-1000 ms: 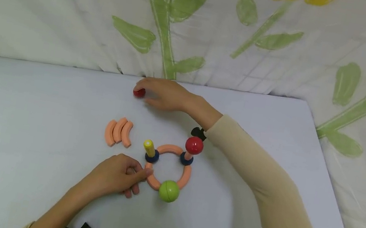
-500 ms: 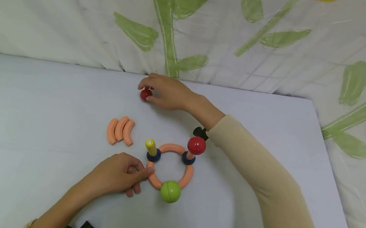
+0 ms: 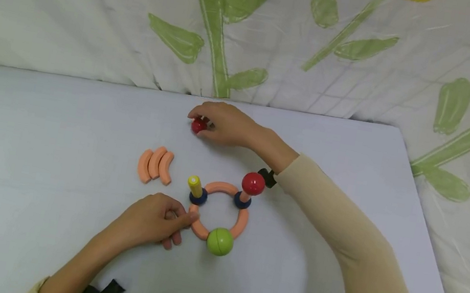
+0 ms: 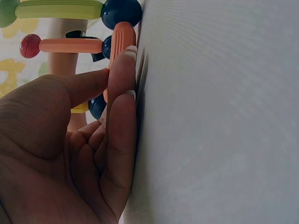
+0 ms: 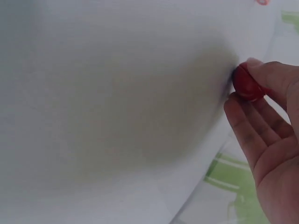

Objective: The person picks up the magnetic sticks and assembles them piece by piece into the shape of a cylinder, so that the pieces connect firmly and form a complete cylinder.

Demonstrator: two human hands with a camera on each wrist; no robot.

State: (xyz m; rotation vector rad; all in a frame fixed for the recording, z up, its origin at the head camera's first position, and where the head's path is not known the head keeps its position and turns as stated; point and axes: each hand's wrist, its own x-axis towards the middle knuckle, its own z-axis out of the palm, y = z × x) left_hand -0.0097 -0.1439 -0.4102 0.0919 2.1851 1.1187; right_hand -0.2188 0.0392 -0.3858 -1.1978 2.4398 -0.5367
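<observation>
A small red ball [image 3: 198, 125], glossy and round, is sitting on the white table [image 3: 56, 127] near its far edge, well apart from the toy ring. The right hand [image 3: 224, 124] is pinching it: in the right wrist view the thumb tip is lying over the top of the ball while the curled fingers [image 5: 243, 123] are closing in beside and under it.

Nearer the person, the left hand [image 3: 149, 223] is resting on the table with its fingers loosely curled, the thumb and fingertips [image 4: 122, 70] pinching the end of an orange curved piece [image 3: 196, 225] of the ring. That ring is carrying a green ball [image 3: 219, 241], a yellow peg [image 3: 194, 186] and a larger red ball on a stem [image 3: 252, 183]. Three spare orange curved pieces [image 3: 155, 165] are lying side by side to the left of the ring.
</observation>
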